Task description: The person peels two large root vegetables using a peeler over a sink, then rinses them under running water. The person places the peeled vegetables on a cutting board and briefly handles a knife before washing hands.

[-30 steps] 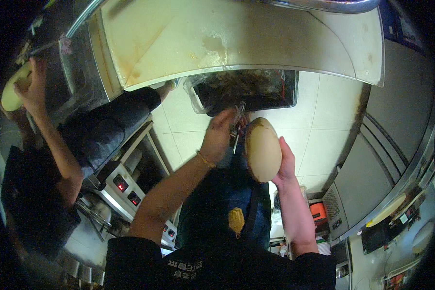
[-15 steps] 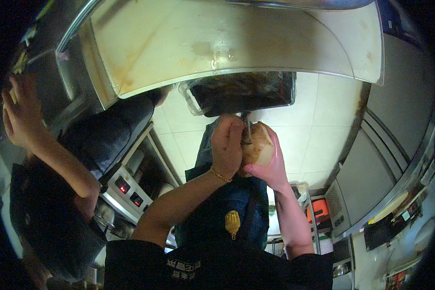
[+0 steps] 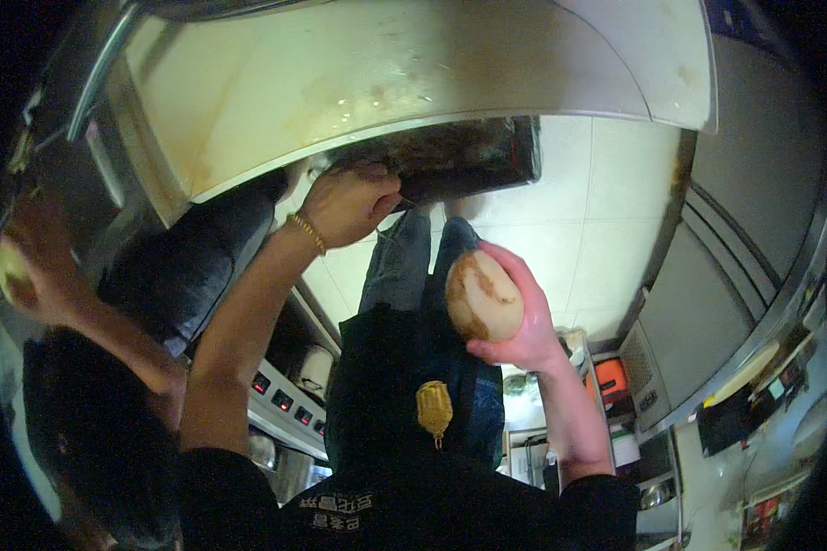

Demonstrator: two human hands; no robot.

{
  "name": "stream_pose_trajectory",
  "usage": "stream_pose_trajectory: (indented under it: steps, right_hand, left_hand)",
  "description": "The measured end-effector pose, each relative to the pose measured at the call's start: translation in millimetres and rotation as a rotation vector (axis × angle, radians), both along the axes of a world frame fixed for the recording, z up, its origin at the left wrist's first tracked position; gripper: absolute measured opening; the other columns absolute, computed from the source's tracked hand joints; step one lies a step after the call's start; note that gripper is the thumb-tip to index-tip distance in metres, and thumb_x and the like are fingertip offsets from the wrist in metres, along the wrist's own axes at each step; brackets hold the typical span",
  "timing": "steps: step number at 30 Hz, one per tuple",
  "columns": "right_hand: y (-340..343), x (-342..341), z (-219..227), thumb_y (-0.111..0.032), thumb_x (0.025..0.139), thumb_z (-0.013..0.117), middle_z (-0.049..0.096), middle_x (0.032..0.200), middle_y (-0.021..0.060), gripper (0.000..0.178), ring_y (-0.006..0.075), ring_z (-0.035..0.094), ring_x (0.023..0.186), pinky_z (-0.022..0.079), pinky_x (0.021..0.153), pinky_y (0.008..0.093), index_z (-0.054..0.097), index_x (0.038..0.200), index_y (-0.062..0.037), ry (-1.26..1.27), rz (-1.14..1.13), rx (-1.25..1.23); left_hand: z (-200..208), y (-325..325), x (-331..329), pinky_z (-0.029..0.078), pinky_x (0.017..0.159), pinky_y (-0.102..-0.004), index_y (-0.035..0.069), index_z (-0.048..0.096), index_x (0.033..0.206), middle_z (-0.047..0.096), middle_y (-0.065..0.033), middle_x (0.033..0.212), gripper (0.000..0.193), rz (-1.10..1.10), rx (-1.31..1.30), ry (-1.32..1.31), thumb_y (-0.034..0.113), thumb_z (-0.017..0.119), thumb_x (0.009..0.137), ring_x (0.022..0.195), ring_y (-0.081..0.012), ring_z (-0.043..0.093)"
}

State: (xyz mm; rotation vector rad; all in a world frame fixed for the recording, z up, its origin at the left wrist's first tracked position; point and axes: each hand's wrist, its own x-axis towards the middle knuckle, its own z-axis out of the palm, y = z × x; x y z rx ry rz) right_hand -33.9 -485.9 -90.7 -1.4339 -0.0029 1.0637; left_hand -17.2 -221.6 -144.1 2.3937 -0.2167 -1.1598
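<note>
My right hand grips a large, partly peeled potato, pale flesh with strips of brown skin left on it. The fingers wrap its right side and the thumb presses underneath. Up and to the left, my left hand is closed over the near left edge of a black bin lined with plastic. A thin metal peeler was in that hand half a second ago; now the fingers and blur hide nearly all of it. My two hands are well apart.
A stained pale worktop overhangs the bin. At the left, a co-worker's hand holds a pale, rounded thing. Grey cabinets line the right side. An orange item lies on a low rack. A panel with red lights is at lower left.
My left hand has left the potato and moved up and left to the bin. My right hand still holds the potato, now turned so more peeled flesh shows. The view has shifted slightly.
</note>
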Motion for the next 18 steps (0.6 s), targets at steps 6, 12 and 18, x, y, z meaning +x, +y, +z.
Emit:
stream_pose_trajectory:
  steps: [6, 12, 18]
  right_hand:
    - [7.1, 8.7, -6.8, -0.021, 0.054, 0.084, 0.049, 0.128, 0.0203, 0.1, 0.0317, 0.049, 0.121, 0.039, 0.104, 0.0377, 0.033, 0.137, 0.0017, -0.176, 0.196, -0.305]
    - [3.1, 7.4, -3.3, -0.022, 0.054, 0.084, 0.049, 0.128, 0.0216, 0.101, 0.0323, 0.05, 0.12, 0.04, 0.103, 0.0373, 0.033, 0.138, 0.0003, -0.07, 0.234, -0.284]
    - [0.6, 10.6, -9.8, -0.021, 0.055, 0.084, 0.047, 0.13, 0.0194, 0.103, 0.0297, 0.048, 0.122, 0.038, 0.104, 0.0382, 0.03, 0.14, 0.0006, -0.154, 0.197, -0.251]
  left_hand:
    - [28.2, -40.2, -11.9, 0.048, 0.076, -0.0424, 0.01, 0.059, 0.083, 0.058, -0.0101, 0.082, 0.01, 0.099, -0.41, -0.359, 0.018, 0.06, 0.079, 0.085, -0.0305, 0.058]
    - [28.2, -16.7, 25.5, 0.049, 0.074, -0.045, 0.011, 0.06, 0.088, 0.06, -0.0101, 0.088, 0.013, -0.051, -0.069, -0.237, 0.022, 0.056, 0.082, 0.089, -0.0309, 0.06]
    - [-0.6, -21.9, -22.7, 0.048, 0.08, -0.0438, 0.01, 0.06, 0.086, 0.06, -0.0112, 0.09, 0.012, 0.07, -0.344, -0.398, 0.019, 0.06, 0.079, 0.091, -0.0292, 0.059]
